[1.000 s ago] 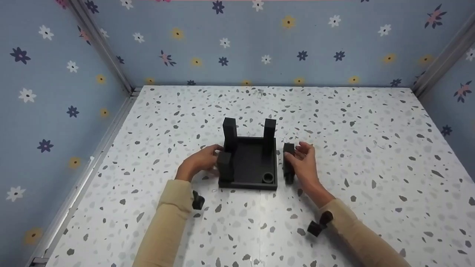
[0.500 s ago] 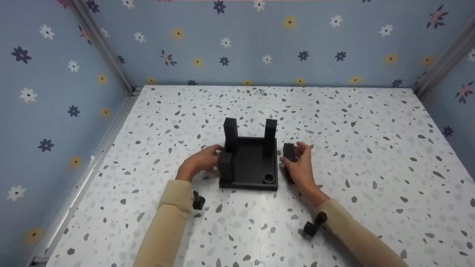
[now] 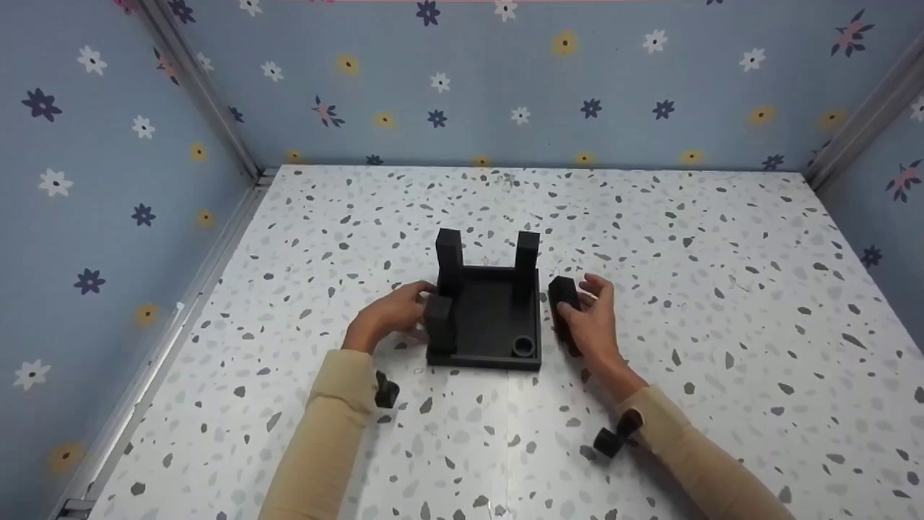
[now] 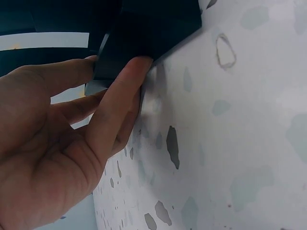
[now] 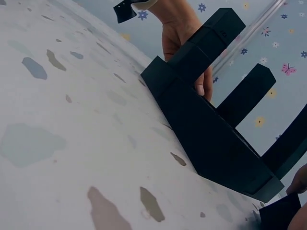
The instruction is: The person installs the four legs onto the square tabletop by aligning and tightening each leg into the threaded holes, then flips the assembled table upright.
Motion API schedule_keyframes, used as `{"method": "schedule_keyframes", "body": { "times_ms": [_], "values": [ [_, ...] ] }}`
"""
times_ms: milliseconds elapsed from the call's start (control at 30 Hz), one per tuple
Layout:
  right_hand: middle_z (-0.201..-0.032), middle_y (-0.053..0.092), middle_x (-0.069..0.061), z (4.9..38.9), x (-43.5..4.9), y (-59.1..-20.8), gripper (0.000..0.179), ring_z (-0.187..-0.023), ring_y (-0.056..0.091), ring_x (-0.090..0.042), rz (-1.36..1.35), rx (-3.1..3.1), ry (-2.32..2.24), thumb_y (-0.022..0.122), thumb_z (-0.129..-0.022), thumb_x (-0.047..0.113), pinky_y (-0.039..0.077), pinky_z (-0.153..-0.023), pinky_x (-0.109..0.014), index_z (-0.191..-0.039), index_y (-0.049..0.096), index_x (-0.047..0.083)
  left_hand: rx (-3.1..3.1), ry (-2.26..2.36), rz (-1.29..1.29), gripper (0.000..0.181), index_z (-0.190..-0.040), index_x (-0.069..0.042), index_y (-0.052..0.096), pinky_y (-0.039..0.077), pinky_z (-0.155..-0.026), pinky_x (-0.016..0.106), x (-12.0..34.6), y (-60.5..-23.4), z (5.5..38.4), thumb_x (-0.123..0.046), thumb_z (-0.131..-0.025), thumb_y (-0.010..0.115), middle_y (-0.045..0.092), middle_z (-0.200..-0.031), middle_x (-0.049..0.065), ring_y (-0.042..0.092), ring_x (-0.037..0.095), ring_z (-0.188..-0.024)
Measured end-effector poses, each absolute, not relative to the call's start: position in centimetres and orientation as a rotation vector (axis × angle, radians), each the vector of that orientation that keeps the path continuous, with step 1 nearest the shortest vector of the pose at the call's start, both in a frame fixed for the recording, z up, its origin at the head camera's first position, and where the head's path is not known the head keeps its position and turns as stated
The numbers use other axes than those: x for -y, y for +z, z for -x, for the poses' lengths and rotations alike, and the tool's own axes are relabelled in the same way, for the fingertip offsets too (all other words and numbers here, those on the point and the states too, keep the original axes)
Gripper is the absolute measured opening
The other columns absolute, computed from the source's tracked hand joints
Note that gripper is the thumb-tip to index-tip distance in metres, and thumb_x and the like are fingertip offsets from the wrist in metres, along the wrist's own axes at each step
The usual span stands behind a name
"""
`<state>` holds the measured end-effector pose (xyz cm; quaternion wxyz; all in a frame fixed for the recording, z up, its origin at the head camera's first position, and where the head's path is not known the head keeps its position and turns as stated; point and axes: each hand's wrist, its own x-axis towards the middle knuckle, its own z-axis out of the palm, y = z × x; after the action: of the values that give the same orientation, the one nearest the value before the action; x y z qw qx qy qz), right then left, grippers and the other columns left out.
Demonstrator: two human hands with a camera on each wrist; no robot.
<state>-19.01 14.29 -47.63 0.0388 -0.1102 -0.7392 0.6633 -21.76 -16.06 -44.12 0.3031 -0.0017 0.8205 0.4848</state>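
Note:
A small black table stands upside down, three square legs rising from its corners. At its front right corner is a bare round socket. My left hand holds its left edge by the front left leg; in the left wrist view one fingertip presses the outer wall. Just right of the table, my right hand pinches a loose black table leg between thumb and fingers. This leg leans with its upper end to the left. Only its dark end shows in the right wrist view.
Everything stands on a white speckled tabletop. Blue flowered panels rise along the back and both sides, with metal posts at the corners. A black camera mount juts from the right sleeve.
My right hand has shifted its grip on the loose leg and tilted it, so its top now leans left. The left hand and the upturned table have stayed in place.

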Motion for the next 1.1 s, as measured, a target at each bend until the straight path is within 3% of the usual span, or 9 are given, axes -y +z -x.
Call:
{"method": "schedule_keyframes", "body": {
  "times_ms": [500,767,1100],
  "values": [
    [-0.138,0.046,-0.015,19.4,-15.5,-46.6,0.056,-0.125,0.048,-0.027,0.331,2.242,2.095,0.064,-0.089,0.011,0.043,-0.104,-0.037,-0.138,0.038,0.003,-2.169,1.306,-0.010,0.055,-0.142,-0.007,0.038,0.058,-0.078,0.035,16.1,-43.8,21.8,-0.013,-0.091,0.059,0.053,-0.129,0.020,0.065,0.021,-0.086],
    [-0.127,0.058,-0.013,19.3,-15.9,-46.6,0.042,-0.112,0.058,-0.021,0.294,2.248,2.134,0.064,-0.091,0.013,0.053,-0.088,-0.028,-0.129,0.050,0.006,-2.145,1.339,-0.015,0.056,-0.142,-0.004,0.038,0.058,-0.080,0.037,16.1,-43.9,21.8,-0.007,-0.090,0.059,0.052,-0.128,0.021,0.064,0.022,-0.088],
    [-0.128,0.055,-0.012,19.3,-16.3,-46.2,0.046,-0.114,0.056,-0.020,0.316,2.216,2.152,0.064,-0.089,0.008,0.051,-0.095,-0.032,-0.132,0.049,0.007,-2.151,1.325,-0.010,0.056,-0.141,-0.005,0.038,0.057,-0.080,0.036,16.1,-44.1,21.7,-0.010,-0.090,0.059,0.053,-0.129,0.022,0.065,0.021,-0.087]
  ]
}}
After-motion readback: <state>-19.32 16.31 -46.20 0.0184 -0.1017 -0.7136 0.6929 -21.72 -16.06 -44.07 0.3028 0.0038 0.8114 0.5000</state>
